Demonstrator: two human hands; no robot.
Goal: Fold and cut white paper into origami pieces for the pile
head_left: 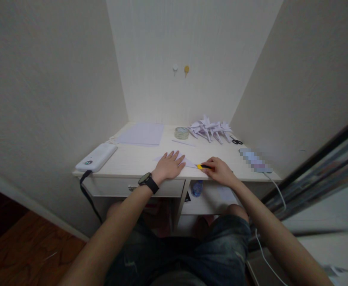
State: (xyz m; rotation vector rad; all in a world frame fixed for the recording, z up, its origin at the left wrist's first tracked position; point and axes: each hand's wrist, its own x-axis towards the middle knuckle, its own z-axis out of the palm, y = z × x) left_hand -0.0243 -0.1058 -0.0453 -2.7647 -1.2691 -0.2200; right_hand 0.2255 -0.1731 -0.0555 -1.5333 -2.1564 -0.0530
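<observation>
My left hand [170,165] lies flat with its fingers spread on a folded white sheet of paper [188,162] near the desk's front edge. A black watch is on that wrist. My right hand [218,170] is closed around a yellow and black utility knife [203,167]. The knife's front end points left and meets the right corner of the paper. Much of the paper is hidden under my left hand.
Behind my hands are a paper strip [183,143], a tape roll [181,133] and a pile of folded paper pieces [210,129]. Black scissors [237,141] and a phone [255,160] lie right. Left are a paper stack [142,134] and a white power bank [96,157] with a cable.
</observation>
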